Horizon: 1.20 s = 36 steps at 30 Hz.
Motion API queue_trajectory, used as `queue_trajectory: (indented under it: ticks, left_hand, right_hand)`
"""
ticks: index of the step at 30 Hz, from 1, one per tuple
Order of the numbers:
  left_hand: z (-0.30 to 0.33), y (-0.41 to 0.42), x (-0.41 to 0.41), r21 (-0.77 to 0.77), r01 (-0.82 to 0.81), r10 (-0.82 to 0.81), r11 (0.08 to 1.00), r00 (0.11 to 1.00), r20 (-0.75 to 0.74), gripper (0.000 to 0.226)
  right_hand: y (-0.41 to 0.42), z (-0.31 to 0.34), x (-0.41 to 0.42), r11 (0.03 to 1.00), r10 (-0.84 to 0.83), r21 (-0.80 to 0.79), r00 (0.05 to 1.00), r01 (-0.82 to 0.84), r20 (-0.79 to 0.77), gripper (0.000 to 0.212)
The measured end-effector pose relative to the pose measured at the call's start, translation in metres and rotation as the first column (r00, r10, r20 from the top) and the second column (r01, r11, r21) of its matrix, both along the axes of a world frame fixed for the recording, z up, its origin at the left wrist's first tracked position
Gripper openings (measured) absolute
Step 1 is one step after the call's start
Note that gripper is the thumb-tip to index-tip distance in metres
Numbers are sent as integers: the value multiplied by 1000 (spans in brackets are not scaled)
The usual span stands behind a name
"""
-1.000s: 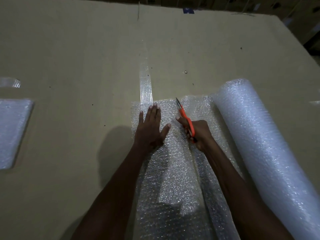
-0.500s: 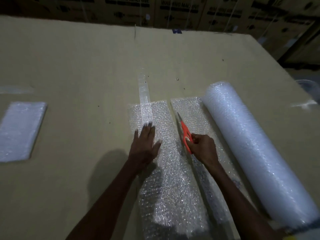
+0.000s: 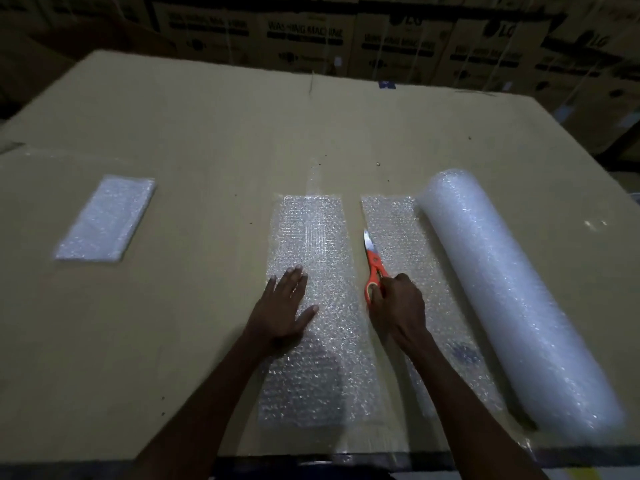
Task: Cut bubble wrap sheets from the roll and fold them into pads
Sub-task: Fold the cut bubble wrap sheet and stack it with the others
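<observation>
A cut sheet of bubble wrap (image 3: 313,237) lies flat in the middle of the cardboard-covered table (image 3: 207,140). My left hand (image 3: 285,306) rests on its left side with straight fingers. A bare gap separates this sheet from the strip (image 3: 398,230) that still runs from the big bubble wrap roll (image 3: 502,289) on the right. My right hand (image 3: 398,306) grips orange-handled scissors (image 3: 373,268) over that gap, their blades closed and pointing away from me. A folded bubble wrap pad (image 3: 107,218) lies at the far left.
Stacked cardboard boxes printed "washing machine" (image 3: 304,32) stand behind the table. The table's near edge (image 3: 311,457) runs just below my forearms. A line of clear tape (image 3: 313,174) runs along the cardboard beyond the cut sheet.
The cut through the wrap finished and the sheet now lies apart from the roll's strip. My right hand drew the scissors back toward me. My left hand slid nearer too.
</observation>
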<state>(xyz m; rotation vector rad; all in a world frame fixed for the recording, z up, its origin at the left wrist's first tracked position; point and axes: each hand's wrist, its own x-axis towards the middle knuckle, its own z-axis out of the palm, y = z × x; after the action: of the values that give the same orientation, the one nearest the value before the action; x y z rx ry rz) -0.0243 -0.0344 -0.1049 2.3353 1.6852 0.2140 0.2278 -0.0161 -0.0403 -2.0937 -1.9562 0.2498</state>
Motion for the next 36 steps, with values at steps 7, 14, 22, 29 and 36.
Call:
queue_trajectory:
  ticks: [7, 14, 22, 29, 36]
  left_hand:
    - [22, -21, 1, -43, -96, 98, 994, 995, 33, 89]
    - [6, -60, -2, 0, -106, 106, 994, 994, -2, 62]
    - [8, -46, -45, 8, -15, 15, 1000, 999, 32, 73]
    - [8, -33, -110, -21, 50, -51, 999, 999, -18, 89]
    - [10, -30, -113, -42, 87, -89, 995, 994, -67, 88]
  right_hand:
    - [-31, -17, -28, 948, 261, 209, 963, -242, -70, 19]
    - [-67, -55, -69, 906, 418, -46, 907, -420, -53, 69]
    - [-70, -58, -101, 904, 416, -117, 909, -411, 22, 95]
    - [-69, -52, -127, 928, 357, -143, 931, -345, 71, 100]
    - [-71, -49, -128, 928, 337, -190, 939, -320, 63, 106]
